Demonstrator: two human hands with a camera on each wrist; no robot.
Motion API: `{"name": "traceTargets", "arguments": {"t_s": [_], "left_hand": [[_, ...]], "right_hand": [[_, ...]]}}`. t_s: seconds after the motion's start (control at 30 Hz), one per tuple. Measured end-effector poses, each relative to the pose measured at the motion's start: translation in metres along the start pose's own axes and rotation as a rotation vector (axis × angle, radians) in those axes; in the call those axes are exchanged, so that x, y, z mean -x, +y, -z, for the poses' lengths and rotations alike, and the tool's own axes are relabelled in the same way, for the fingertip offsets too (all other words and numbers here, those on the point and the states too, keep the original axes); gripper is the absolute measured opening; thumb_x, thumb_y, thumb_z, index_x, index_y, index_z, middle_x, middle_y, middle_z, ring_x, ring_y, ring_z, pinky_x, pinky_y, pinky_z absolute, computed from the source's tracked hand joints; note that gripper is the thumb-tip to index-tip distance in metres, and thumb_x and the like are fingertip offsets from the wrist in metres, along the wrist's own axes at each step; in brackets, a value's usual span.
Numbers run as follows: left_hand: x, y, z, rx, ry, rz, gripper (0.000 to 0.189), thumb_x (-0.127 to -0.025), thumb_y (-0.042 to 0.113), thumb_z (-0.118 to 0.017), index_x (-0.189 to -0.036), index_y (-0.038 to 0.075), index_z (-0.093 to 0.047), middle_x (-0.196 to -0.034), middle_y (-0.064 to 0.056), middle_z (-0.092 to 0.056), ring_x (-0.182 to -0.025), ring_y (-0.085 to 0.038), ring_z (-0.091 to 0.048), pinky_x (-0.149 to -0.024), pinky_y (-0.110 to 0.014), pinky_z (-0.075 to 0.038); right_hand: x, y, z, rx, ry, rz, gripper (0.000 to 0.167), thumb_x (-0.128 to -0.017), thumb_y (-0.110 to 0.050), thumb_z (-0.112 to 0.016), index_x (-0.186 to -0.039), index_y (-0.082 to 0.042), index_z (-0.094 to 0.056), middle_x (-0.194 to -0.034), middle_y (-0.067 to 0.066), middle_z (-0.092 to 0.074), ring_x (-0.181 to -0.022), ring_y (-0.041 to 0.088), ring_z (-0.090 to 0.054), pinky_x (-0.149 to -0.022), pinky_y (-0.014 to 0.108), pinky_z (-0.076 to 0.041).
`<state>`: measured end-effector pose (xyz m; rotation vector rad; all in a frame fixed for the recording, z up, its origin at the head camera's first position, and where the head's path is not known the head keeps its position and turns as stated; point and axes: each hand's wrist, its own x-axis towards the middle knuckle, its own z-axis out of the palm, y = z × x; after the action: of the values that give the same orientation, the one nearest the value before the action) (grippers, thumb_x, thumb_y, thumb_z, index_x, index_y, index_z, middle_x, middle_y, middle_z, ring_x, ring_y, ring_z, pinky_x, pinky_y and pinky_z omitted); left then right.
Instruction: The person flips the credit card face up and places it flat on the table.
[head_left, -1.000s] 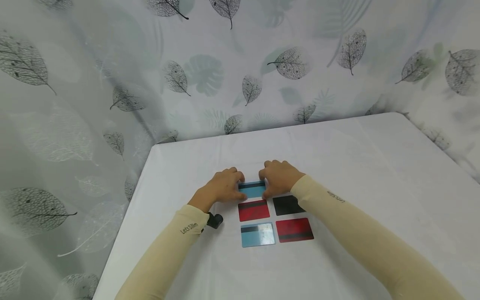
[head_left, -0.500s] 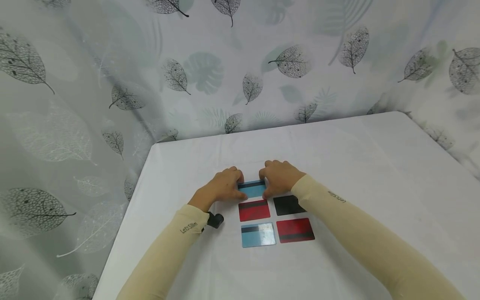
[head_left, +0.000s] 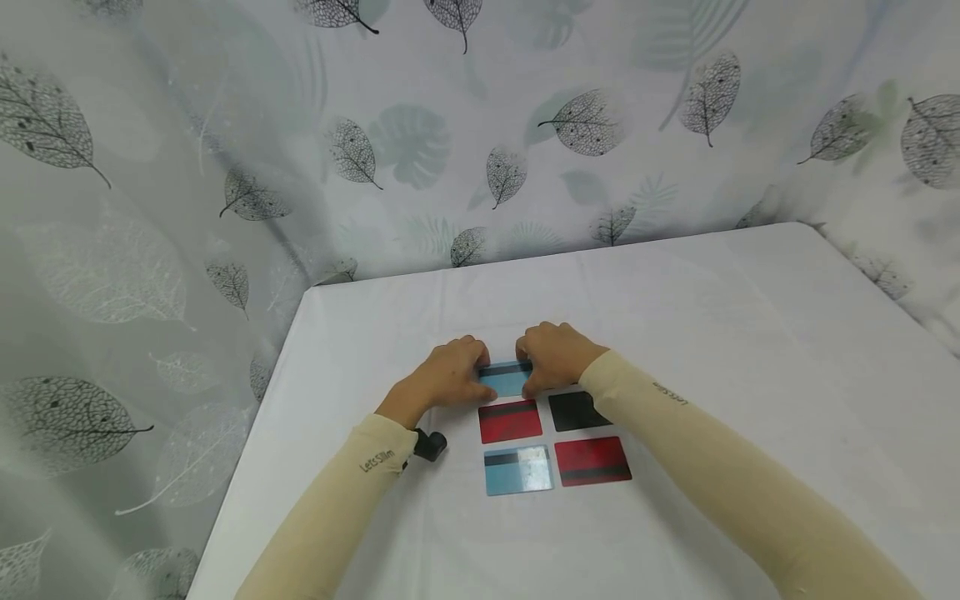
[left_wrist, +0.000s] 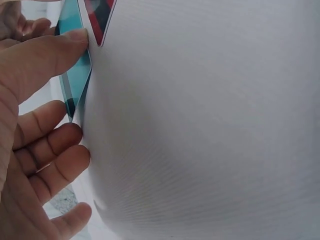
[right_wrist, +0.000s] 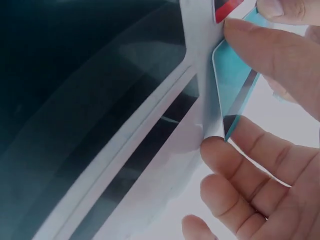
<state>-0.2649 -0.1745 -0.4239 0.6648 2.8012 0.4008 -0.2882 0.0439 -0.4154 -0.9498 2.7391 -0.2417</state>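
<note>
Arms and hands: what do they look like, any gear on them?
Left sleeve and right sleeve: cream, close-fitting, dark lettering near each cuff. Left hand and right hand: bare, no gloves. A small black device juts out by the left cuff.

My left hand (head_left: pixel 442 375) and right hand (head_left: pixel 557 357) blocked both short ends of the upper blue card (head_left: pixel 505 380), leaving a way in over the middle of its far edge. The upper red card (head_left: pixel 510 422) lay just nearer me. My right sleeve (head_left: pixel 690 442) barred part of the black card (head_left: pixel 576 412); right of that sleeve, the white table (head_left: pixel 780 358) offered wide room
</note>
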Motion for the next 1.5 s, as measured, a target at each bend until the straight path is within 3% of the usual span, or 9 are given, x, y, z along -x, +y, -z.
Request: {"name": "traceTargets", "arguments": {"t_s": [0.17,0.43,0.6,0.77,1.5], "left_hand": [[0.000,0.001,-0.001,-0.008,0.000,-0.006,0.046,-0.085,0.037,-0.086,-0.115,0.011,-0.065,-0.106,0.001,-0.061,-0.096,-0.017,-0.057,-0.090,-0.035,-0.052],[0.001,0.000,-0.003,0.012,0.010,0.003,0.046,-0.085,0.037,-0.085,-0.116,0.010,-0.064,-0.108,-0.001,-0.061,-0.099,-0.018,-0.056,-0.092,-0.037,-0.052],[0.003,-0.001,-0.002,0.042,0.009,-0.011,0.052,-0.086,0.039,-0.084,-0.122,0.010,-0.063,-0.115,-0.004,-0.062,-0.105,-0.020,-0.057,-0.096,-0.040,-0.051],[0.005,-0.003,-0.003,0.067,0.012,-0.017,0.061,-0.086,0.041,-0.084,-0.133,0.010,-0.061,-0.124,-0.005,-0.062,-0.111,-0.020,-0.057,-0.101,-0.041,-0.050],[0.011,-0.007,0.001,0.233,0.089,-0.025,0.060,-0.086,0.032,-0.082,-0.135,0.007,-0.059,-0.128,-0.006,-0.062,-0.111,-0.024,-0.059,-0.097,-0.041,-0.052]], "right_hand": [[0.000,-0.002,-0.001,-0.018,0.020,-0.004,0.057,-0.075,-0.042,-0.090,-0.119,-0.009,-0.075,-0.109,0.005,-0.073,-0.098,0.022,-0.064,-0.095,0.054,-0.051],[0.002,-0.003,-0.001,0.109,0.057,0.066,0.052,-0.075,-0.044,-0.087,-0.116,-0.013,-0.077,-0.100,0.003,-0.069,-0.092,0.020,-0.060,-0.082,0.045,-0.049],[0.003,-0.001,-0.001,0.178,0.087,0.111,0.052,-0.076,-0.048,-0.085,-0.114,-0.014,-0.078,-0.094,0.000,-0.069,-0.087,0.018,-0.060,-0.081,0.044,-0.049],[0.003,-0.001,-0.001,0.160,0.107,0.104,0.052,-0.076,-0.049,-0.083,-0.115,-0.014,-0.077,-0.095,0.001,-0.069,-0.087,0.019,-0.059,-0.081,0.043,-0.049],[0.009,-0.002,0.002,0.140,0.144,0.081,0.051,-0.079,-0.049,-0.077,-0.117,-0.015,-0.077,-0.108,0.003,-0.075,-0.093,0.020,-0.062,-0.083,0.043,-0.051]]}}
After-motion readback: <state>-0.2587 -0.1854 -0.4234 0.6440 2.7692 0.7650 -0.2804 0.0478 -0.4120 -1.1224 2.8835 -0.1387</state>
